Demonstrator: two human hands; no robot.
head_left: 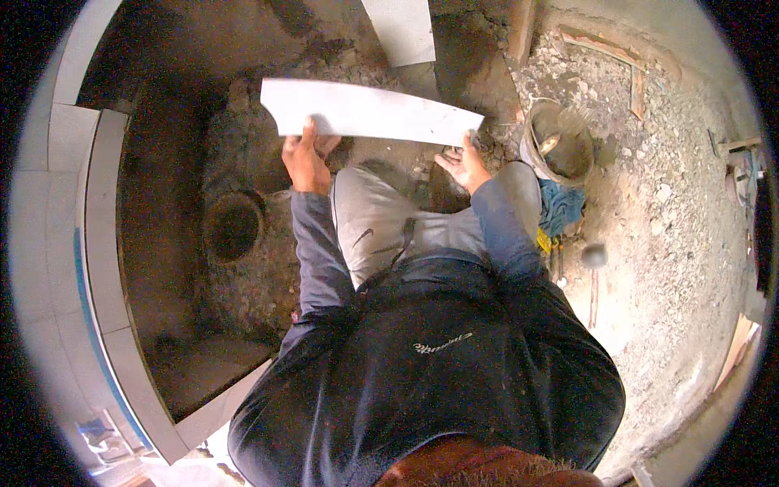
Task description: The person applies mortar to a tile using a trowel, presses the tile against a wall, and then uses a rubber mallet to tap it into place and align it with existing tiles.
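A long white tile strip is held level above my knees, its left end cut in a concave curve. My left hand grips its lower edge near the left end, thumb on the face and fingers behind. At the right end my right hand pinches the lower corner, with the thumb on the face and the other fingers curled below. Beyond the strip, another pale tile piece reaches in from the top edge. Whatever lies directly behind the strip is hidden.
A bucket with a tool in it stands right of my knee, beside a blue cloth and a yellow-handled tool. Rubble covers the right floor. On the left, a round hole lies inside a tiled ledge.
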